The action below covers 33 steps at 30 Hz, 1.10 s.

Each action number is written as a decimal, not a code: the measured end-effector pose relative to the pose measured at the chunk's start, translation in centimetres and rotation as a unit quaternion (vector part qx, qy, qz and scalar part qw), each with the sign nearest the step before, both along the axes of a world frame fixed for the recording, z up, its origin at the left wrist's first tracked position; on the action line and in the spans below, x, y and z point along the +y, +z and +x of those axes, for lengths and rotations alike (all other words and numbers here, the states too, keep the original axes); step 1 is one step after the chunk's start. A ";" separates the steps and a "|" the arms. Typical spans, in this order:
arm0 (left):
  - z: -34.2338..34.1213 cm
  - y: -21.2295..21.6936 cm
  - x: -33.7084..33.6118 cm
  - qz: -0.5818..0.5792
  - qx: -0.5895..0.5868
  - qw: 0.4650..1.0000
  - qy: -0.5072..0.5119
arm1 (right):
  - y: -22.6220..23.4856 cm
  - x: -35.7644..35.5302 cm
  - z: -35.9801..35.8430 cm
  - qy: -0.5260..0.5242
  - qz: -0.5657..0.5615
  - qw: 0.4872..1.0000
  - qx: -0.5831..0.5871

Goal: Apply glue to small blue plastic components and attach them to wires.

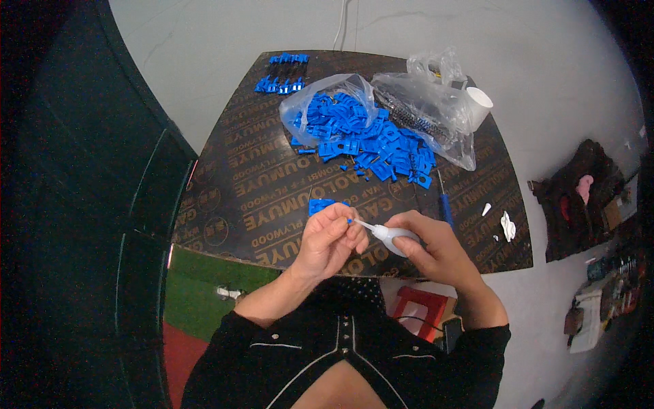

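My left hand [321, 244] is closed in a pinch on a small blue plastic piece [350, 221], mostly hidden by the fingertips. Wrapped in my right hand [439, 252] is a white squeeze bottle [390, 237], tilted so that its thin nozzle points left. The nozzle tip reaches the small piece; whether they touch I cannot tell. Just beyond my left fingers, a flat blue plastic part [321, 205] lies on the dark plywood table [225, 184], partly covered by the hand.
Loose blue parts [381, 146] spill from a clear plastic bag [293, 116]. Another clear bag [453, 140] holds dark pieces beside a white cup [479, 99]. Blue assemblies [281, 85] stand far left. A blue-handled tool [446, 208] and crumpled white tissue [508, 226] lie right.
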State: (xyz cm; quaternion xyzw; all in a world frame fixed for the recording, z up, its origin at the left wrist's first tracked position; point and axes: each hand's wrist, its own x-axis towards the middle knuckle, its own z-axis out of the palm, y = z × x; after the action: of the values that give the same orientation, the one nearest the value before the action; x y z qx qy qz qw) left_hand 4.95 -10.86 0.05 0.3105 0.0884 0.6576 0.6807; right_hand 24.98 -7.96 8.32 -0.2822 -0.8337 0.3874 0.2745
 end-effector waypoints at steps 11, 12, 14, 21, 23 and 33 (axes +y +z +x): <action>-0.4 0.4 0.2 0.053 -0.017 0.997 -0.044 | 0.2 -0.2 -0.1 0.014 0.001 1.000 0.006; -0.5 0.2 0.3 0.077 -0.031 0.995 -0.060 | 0.1 -0.3 -0.1 0.016 0.009 1.000 0.005; -0.6 0.1 0.4 0.101 -0.045 0.991 -0.076 | 0.2 -0.3 -0.1 0.017 0.017 1.000 0.005; -0.6 -0.1 0.5 0.106 -0.034 0.992 -0.060 | 0.5 -0.4 -0.3 0.029 0.005 1.000 0.007; -0.5 -0.2 0.4 0.102 -0.029 0.993 -0.053 | 0.5 -0.4 -0.3 0.031 0.005 0.999 0.007; -0.5 -0.1 0.2 0.090 -0.010 0.996 -0.025 | 0.7 -0.5 -0.4 0.029 0.021 0.999 -0.004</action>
State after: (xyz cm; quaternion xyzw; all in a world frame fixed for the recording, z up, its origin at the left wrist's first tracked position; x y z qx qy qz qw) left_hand 4.44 -10.66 -0.04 0.3659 0.0145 0.6490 0.6669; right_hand 24.60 -8.44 8.99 -0.2539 -0.8504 0.3768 0.2654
